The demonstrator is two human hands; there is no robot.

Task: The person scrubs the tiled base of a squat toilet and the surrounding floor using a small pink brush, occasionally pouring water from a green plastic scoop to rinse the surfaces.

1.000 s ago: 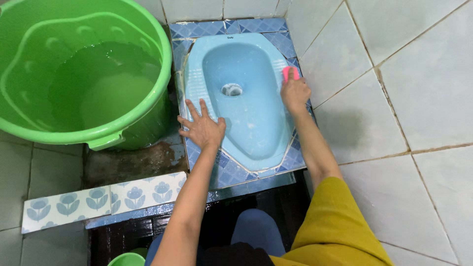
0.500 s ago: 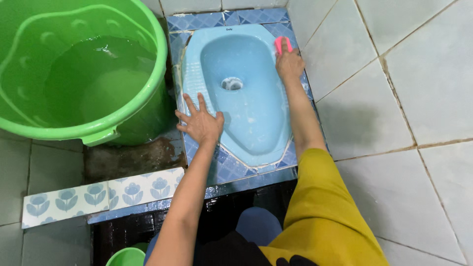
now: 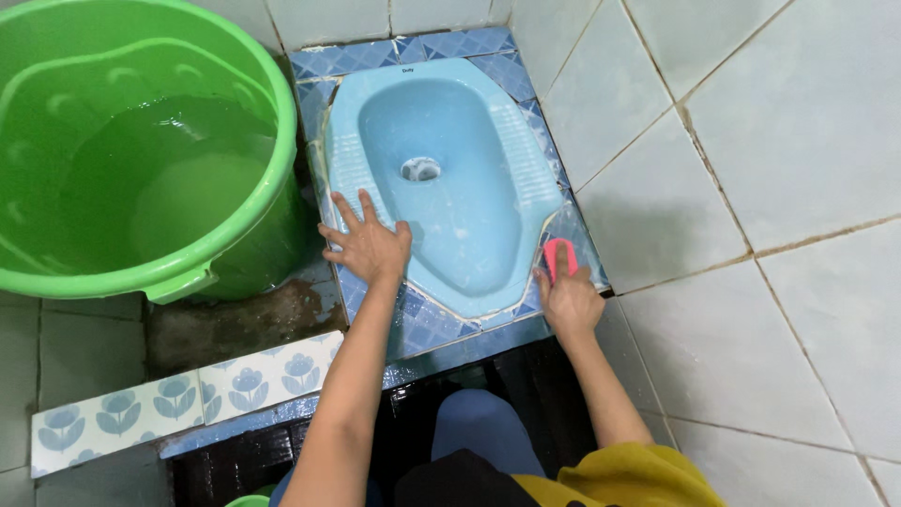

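gripping one pink brush [image 3: 559, 258] in right hand [image 3: 569, 300] at four o'clock of one blue squat pan [image 3: 450, 188]; pressing left hand [image 3: 368, 246], fingers spread, at eight; one green bucket [image 3: 141, 150] standing at nine.

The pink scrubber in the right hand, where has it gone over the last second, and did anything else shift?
The right hand has carried the pink scrubber from the far right rim of the blue squat toilet back along that edge to the near right corner, keeping hold of it. The left hand stays flat on the toilet's left footrest. The green bucket of water has not moved.
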